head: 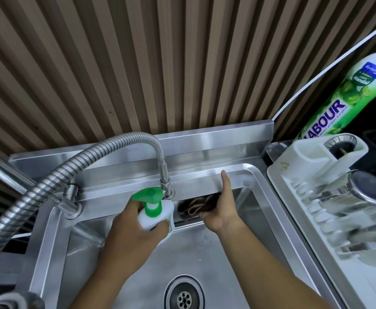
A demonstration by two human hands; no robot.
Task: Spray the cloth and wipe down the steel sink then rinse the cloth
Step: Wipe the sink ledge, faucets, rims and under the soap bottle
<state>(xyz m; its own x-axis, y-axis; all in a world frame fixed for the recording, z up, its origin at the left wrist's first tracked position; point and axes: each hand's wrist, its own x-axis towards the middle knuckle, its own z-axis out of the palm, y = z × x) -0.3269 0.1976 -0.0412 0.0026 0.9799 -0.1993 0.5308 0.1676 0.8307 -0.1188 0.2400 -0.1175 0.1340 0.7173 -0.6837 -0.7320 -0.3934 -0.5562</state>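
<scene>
Left hand (138, 224): closed around a white spray bottle (158, 216) with a green trigger head, held over the back edge of the sink basin, nozzle turned toward the cloth.
Right hand (224, 207): clasped on the dark cloth (199, 207), thumb stretched up along the sink's back rim, the fabric bunched against the basin's back wall.
Step in hand: by my reading, the spraying; wiping and rinsing are not yet done.
Doing it well: keep the nozzle near and square to the cloth so mist lands on fabric, not on the wall; open the bunched folds so more surface gets wet.
Steel sink (55, 230): basin holds nothing loose; the drain strainer (184, 298) sits at its front edge, the flexible faucet (163, 172) rises from the back rim.
Dish rack (278, 175): white, just beside the sink's right edge, holding upturned steel cups (365, 192); details blurred.
Dish-soap bottle (336, 103): green, labelled "LABOUR", behind the rack's back corner.
</scene>
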